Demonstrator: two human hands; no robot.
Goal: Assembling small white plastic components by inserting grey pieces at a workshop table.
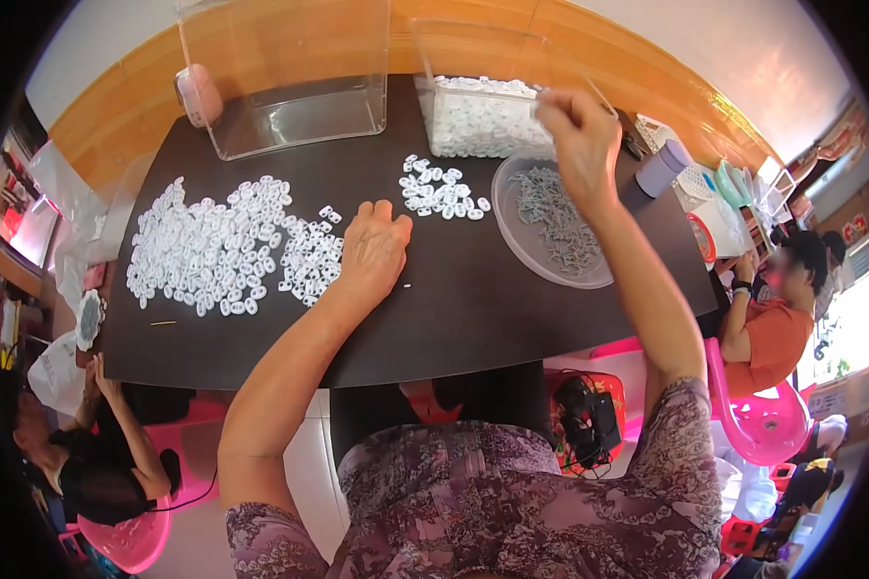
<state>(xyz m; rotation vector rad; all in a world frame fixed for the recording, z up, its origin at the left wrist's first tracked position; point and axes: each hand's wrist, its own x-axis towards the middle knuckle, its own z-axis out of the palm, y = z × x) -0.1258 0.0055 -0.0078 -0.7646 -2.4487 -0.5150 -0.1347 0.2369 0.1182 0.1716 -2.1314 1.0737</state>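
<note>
Many white pieces are lying at nine o'clock from the curled left grip, gray parts at seven from the curled right grip; whether either is holding anything, I cannot tell.

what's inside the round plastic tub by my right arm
The round plastic tub holds a heap of small grey screw-like pieces. Your right forearm covers part of its right side; what lies under the heap's top is hidden.
</note>
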